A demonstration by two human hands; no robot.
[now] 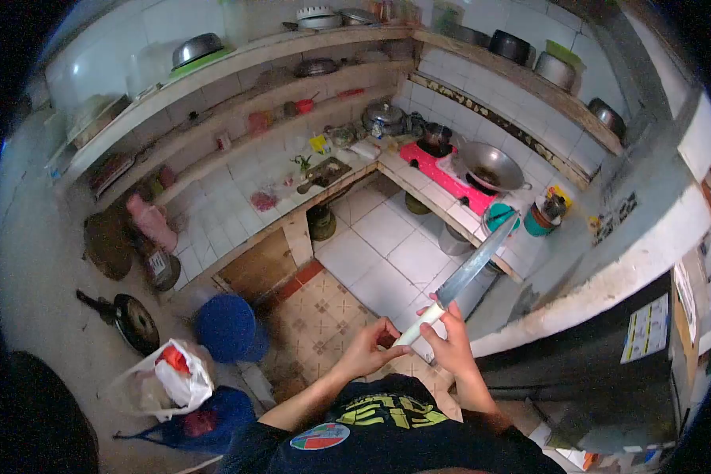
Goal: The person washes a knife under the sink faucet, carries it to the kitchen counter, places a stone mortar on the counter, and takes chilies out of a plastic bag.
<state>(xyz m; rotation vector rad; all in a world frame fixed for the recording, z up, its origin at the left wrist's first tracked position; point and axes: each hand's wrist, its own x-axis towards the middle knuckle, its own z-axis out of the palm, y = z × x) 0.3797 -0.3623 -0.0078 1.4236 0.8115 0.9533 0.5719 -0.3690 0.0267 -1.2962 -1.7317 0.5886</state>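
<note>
A large knife (472, 272) with a long wide blade and a whitish handle is held up in front of my body, its blade pointing away to the upper right. My right hand (450, 344) grips the handle close to the blade. At the butt end of the handle, my left hand (367, 350) has its fingers closed on it. Beyond the hands, a cutting board (325, 173) with food pieces lies on the tiled counter (237, 207). Small reddish pieces (265, 200) lie beside it.
A wok (491, 164) and a small pot (434, 141) sit on a pink gas stove (438, 175). Blue bucket (227, 325) and white plastic bag (183, 376) stand at lower left. A frying pan (136, 322) hangs on the left wall. Shelves (245, 69) hold cookware.
</note>
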